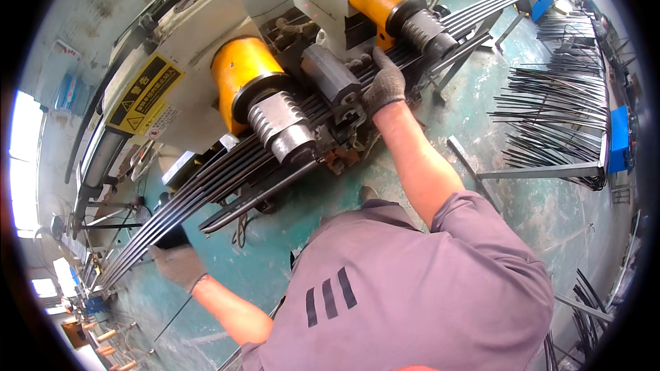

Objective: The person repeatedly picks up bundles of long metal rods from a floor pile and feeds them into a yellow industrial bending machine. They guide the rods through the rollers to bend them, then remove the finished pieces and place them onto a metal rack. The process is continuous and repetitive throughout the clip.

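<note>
Several long, thin metal rods (196,189) run side by side from the lower left, through a machine, to the upper right. My gloved right hand (385,86) is closed around the rods, just right of a dark faceted metal block (330,72). Its thumb points up and its other fingers are partly hidden. At the lower left end, my gloved left hand (180,266) is against the near edge of the rods. A dark patch beside it and the rods hide most of its fingers. Between my hands stands a ridged metal roller (280,124) below an orange cylinder (247,72).
A second orange cylinder (385,0) with a ridged roller is farther right. A rack (543,170) holds many dark rods on the right. A yellow warning label (146,95) is on the pale machine housing (199,62). A thick dark bar (258,199) lies nearer me, above the green floor (289,223).
</note>
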Action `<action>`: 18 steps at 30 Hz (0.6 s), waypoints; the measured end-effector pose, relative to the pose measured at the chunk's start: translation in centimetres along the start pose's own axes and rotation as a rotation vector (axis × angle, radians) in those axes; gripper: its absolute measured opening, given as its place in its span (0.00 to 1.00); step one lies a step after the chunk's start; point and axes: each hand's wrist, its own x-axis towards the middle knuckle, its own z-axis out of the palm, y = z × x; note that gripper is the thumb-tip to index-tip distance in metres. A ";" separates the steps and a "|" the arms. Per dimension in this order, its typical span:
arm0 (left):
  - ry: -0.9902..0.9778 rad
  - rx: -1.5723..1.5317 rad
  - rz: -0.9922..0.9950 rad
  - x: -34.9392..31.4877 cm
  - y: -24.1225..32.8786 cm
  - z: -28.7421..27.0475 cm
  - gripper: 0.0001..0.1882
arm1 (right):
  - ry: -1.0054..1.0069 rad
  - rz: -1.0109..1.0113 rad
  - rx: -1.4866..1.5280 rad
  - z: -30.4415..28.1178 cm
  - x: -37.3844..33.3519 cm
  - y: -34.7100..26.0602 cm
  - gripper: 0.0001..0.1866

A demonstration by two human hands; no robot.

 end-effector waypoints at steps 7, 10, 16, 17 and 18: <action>0.278 0.618 0.293 4.7 6.2 9.6 0.26 | 0.032 -0.027 -0.029 -0.4 0.3 0.3 0.08; 0.306 0.707 0.315 5.0 7.6 14.7 0.23 | 0.030 -0.034 -0.067 -0.1 -0.2 0.6 0.09; 0.325 0.856 0.464 5.6 5.5 24.3 0.21 | 0.064 -0.046 -0.068 -0.2 0.1 0.4 0.08; 0.307 0.876 0.464 5.4 5.1 26.2 0.21 | 0.048 -0.036 -0.049 0.0 -0.1 0.4 0.08; 0.283 0.892 0.460 5.5 4.7 27.5 0.21 | 0.048 -0.038 -0.052 0.0 -0.1 0.2 0.08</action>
